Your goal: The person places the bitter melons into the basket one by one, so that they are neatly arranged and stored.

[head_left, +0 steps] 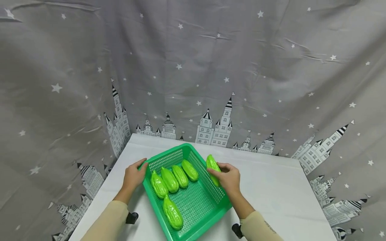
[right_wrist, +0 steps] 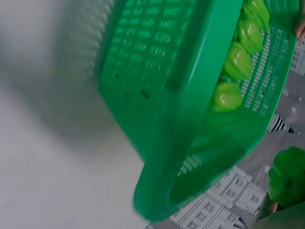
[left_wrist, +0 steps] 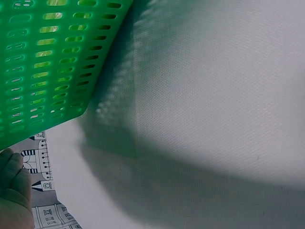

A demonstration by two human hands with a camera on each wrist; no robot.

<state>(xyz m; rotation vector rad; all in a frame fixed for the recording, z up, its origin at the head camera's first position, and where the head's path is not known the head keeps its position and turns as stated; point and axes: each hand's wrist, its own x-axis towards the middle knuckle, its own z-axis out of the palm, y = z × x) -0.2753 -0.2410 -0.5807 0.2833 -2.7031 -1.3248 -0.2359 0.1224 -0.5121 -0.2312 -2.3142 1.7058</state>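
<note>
A green basket [head_left: 208, 223] with perforated walls sits on the white table. Several glossy, ridged green gourds like bitter melons lie inside: a row of them [head_left: 169, 180] at its far left part and one gourd [head_left: 173, 212] nearer me. My left hand [head_left: 134, 174] grips the basket's left rim; its fingers [left_wrist: 16, 179] show at the edge of the left wrist view. Over the right rim, my right hand [head_left: 230, 177] pinches another gourd [head_left: 212, 164] between thumb and fingers. In the right wrist view that gourd [right_wrist: 287, 176] shows its lobed end, and the hand is mostly hidden.
The white table [head_left: 271, 190] extends on both sides of the basket. Behind and around it hangs a grey curtain [head_left: 187, 67] printed with stars and castles. Dark camera mounts [head_left: 131, 218] stick out by both wrists.
</note>
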